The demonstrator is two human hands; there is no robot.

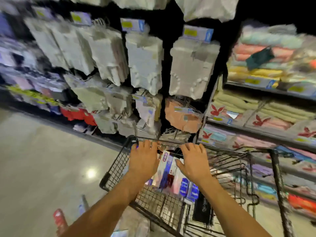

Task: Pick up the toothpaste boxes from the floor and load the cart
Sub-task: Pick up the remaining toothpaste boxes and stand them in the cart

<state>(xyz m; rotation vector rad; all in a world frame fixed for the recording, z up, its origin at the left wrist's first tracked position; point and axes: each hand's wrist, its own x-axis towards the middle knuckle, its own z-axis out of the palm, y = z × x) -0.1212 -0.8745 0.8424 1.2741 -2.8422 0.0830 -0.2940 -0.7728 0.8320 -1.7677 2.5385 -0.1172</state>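
Nearest, at the lower left, a red box (59, 218) and a pale box (83, 204) lie on the glossy floor (42, 151) just off the near left corner of the cart (118, 162); both are too blurred to read. Two bare forearms reach forward over the black wire cart. Inside it, the toothpaste boxes (189, 188) are packed on end along the middle, blue and white faces up, partly hidden under the hands. The left hand (144, 160) is spread flat with straight fingers reaching the far rim, holding nothing. The right hand (194, 162) is likewise splayed, fingers apart, above the boxes; whether either palm touches them I cannot tell. Beyond the far rim hang blurred pale packs (145, 62) on hooks, and to the right shelves (256, 132) carry folded towels (266, 48).
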